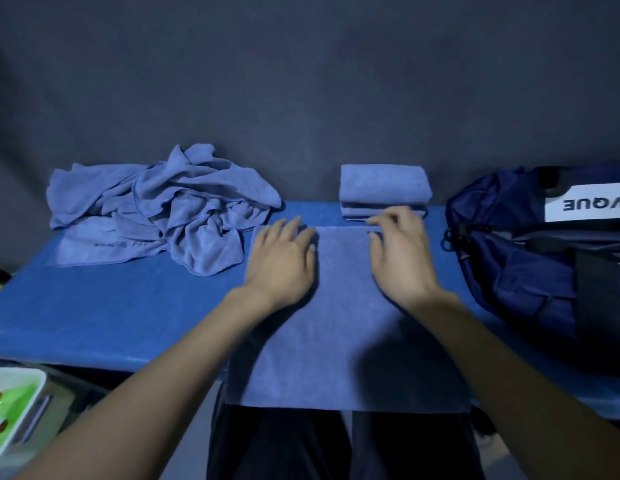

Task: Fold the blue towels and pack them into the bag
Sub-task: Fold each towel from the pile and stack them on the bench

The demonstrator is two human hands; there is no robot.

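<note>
Flat blue towel overhanging table, left hand pressed open on it, right hand open, fingertips touching far edge

A flat towel lies centre on the table; crumpled towels behind-left, folded stack behind, bag right.

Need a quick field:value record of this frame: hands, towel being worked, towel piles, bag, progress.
left hand: flat, palm down on the spread towel, near its far edge
right hand: fingers curled at the far edge; grip unclear
spread towel: lies flat in the centre of the table, near edge hanging over the front
unfolded pile: crumpled towels, far left
folded stack: behind the hands, far centre
bag: dark blue, right side of the table; no towel visible inside
progress: some folded, none seen packed
</note>
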